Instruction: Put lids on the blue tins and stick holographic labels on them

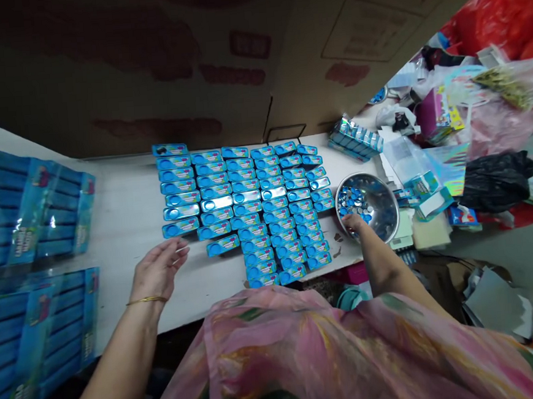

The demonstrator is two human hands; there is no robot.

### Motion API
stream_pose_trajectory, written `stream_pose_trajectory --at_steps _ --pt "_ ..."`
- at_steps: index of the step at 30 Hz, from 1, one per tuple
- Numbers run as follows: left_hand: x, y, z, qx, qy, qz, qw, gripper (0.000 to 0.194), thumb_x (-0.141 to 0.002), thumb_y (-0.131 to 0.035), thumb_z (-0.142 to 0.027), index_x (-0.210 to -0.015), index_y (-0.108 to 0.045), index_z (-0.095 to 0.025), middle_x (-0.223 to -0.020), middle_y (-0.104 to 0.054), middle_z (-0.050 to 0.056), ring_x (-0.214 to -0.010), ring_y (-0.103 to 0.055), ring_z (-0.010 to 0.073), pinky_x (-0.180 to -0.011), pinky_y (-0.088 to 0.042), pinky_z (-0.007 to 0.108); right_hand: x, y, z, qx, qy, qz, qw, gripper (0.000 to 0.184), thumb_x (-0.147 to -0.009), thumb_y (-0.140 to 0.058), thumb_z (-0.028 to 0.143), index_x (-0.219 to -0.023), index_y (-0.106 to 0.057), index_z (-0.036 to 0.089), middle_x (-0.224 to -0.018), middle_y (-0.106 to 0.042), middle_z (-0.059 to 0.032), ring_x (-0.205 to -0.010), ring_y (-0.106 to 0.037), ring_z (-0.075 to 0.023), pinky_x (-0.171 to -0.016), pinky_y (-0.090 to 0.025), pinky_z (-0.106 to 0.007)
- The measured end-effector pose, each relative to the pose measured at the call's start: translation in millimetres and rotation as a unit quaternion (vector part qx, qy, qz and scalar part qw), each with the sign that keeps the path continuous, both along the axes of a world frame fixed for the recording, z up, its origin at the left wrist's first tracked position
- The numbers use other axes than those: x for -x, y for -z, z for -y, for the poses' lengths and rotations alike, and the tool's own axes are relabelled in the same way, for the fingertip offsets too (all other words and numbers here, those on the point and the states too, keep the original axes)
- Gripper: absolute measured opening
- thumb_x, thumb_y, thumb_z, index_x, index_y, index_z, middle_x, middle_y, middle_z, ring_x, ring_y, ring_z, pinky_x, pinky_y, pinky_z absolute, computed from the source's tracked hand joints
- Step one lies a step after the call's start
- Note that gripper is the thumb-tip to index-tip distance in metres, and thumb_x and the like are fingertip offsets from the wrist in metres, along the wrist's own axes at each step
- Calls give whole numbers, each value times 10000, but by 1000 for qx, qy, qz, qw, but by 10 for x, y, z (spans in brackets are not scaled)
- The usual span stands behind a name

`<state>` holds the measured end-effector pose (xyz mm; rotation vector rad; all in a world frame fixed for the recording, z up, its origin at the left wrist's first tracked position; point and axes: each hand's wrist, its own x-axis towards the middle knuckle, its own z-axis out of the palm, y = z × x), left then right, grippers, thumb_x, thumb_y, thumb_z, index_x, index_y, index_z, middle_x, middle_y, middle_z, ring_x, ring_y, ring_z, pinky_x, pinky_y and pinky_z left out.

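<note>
My left hand (158, 266), with a gold bangle at the wrist, hovers over the table at the lower left of the rows of small blue tins (248, 207). Its fingers are stretched out and hold nothing visible. Each tin is oblong, with a round recess at one end and printed lettering. To the right, my right hand (356, 224) reaches into a steel bowl (387, 214). Small blue and silver discs (356, 200) lie in the bowl. The right fingers are drawn together among the discs; what they hold, if anything, is hidden.
A large cardboard box (237, 60) stands along the table's back. Packed blue cartons (22, 206) are stacked at the left. A wrapped bundle (355, 138) lies behind the bowl. At the right are bags, papers and a black plastic bag (496, 181).
</note>
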<state>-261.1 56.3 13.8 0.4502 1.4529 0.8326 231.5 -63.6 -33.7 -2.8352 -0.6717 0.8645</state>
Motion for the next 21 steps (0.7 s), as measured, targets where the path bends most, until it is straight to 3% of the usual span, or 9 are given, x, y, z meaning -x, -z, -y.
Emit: stream_pose_trajectory --at_steps 5,8,10,13,18,21 --pt "126 42 -15 2 -25 13 1000 250 -549 -700 -247 -765 -610 -159 -702 -639 8 -636 -591 107 -587 -483 208 -119 -360 -90 -163 104 -69 979 118 -641 -616 260 -691 -553 174 -612 -575 17 -540 -540 -80 -533 -482 -194" --pt "176 62 -20 7 -47 18 999 230 -560 -681 -233 -762 -608 -153 -692 -636 7 -617 -592 104 -566 -478 205 128 -531 -387 -328 129 -207 913 190 -597 -643 280 -750 -582 187 -661 -582 19 -536 -517 -65 -540 -472 -189" --pt "176 60 -25 14 -52 27 998 235 -565 -676 -232 -772 -606 -145 -698 -636 12 -614 -593 102 -564 -472 206 518 -576 -717 -376 108 -316 864 245 -519 -687 239 -741 -601 181 -627 -569 32 -506 -493 -59 -533 -461 -195" --pt "164 37 -41 17 -55 50 997 260 -557 -688 -229 -785 -606 -133 -713 -640 25 -627 -596 107 -576 -466 213 1310 -575 -1313 -349 7 -387 853 257 -502 -695 216 -741 -614 168 -637 -570 35 -549 -510 -68 -549 -462 -202" --pt "297 24 -45 18 -82 73 994 280 -552 -704 -229 -796 -609 -131 -738 -648 40 -655 -600 115 -604 -464 222 2498 -543 -2287 -259 -133 -459 840 193 -677 -540 158 -858 -605 155 -685 -577 22 -583 -542 -66 -567 -483 -190" --pt "461 53 -4 29 -113 64 991 277 -557 -705 -233 -798 -611 -135 -753 -651 43 -669 -602 116 -606 -462 219 3008 -528 -2820 -223 -217 -398 863 224 -747 -475 111 -945 -572 149 -683 -591 17 -566 -557 -57 -592 -487 -175"
